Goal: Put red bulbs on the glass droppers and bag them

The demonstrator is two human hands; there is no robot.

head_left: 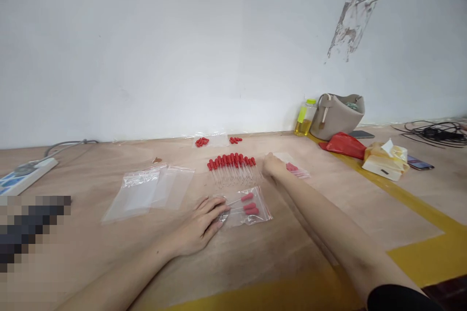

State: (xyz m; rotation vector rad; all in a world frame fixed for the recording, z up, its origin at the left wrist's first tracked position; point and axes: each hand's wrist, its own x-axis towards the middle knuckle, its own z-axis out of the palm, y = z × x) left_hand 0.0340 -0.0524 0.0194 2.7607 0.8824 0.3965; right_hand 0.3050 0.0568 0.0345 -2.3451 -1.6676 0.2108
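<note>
A clear zip bag [237, 216] lies flat before me with several red-bulbed droppers [247, 207] inside. My left hand [204, 221] rests at its left end, fingers spread and fingertips touching the plastic. Beyond the bag is a row of loose droppers [231, 163], red bulbs pointing away from me and thin clear stems towards me. At the row's right end, my right hand [273, 165] is curled with its fingertips hidden, so what it holds cannot be made out. Just right of that hand lies another filled bag [299, 173] with red bulbs showing.
Flat clear bags [146, 194] lie at left. Loose red bulbs [202, 142] sit by the wall. A power strip [36, 172] is far left. At right stand a bottle [305, 119], a grey handbag [339, 116], a red packet [345, 146], a tissue pack [385, 163] and black cables [438, 132].
</note>
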